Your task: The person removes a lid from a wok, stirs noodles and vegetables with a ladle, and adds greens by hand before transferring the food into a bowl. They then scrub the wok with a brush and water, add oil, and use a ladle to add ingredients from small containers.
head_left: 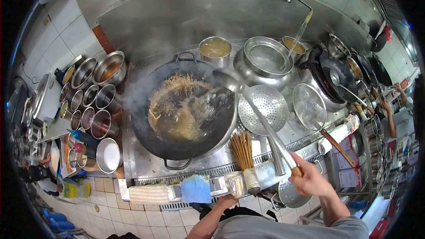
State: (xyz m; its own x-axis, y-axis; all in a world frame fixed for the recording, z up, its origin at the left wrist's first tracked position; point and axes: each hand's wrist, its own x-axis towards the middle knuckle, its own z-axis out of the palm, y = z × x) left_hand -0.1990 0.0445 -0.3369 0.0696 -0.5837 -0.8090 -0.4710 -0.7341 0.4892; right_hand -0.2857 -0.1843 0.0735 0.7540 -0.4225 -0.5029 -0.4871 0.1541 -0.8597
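My right hand [305, 178] is closed around the wooden end of a long-handled ladle [256, 108]. The bowl of the ladle hangs over the right rim of a large black wok [186, 146]. Inside the wok, brownish shreds that look like noodles [175, 86] cling to the far and left side, with bubbling liquid [188, 119] at the bottom and steam rising. Down at the stove's front edge, my left hand [227, 201] is beside a folded cloth [234, 185]; its fingers are mostly hidden. A bamboo wok brush [242, 155] lies just above it.
Right of the wok sit a perforated strainer [262, 109], a wire skimmer [309, 106] and a large pot [265, 77] under a running tap [307, 17]. Metal seasoning bowls [108, 155] crowd the left side. A blue cloth [195, 189] hangs over the front edge. Other people's arms show far right.
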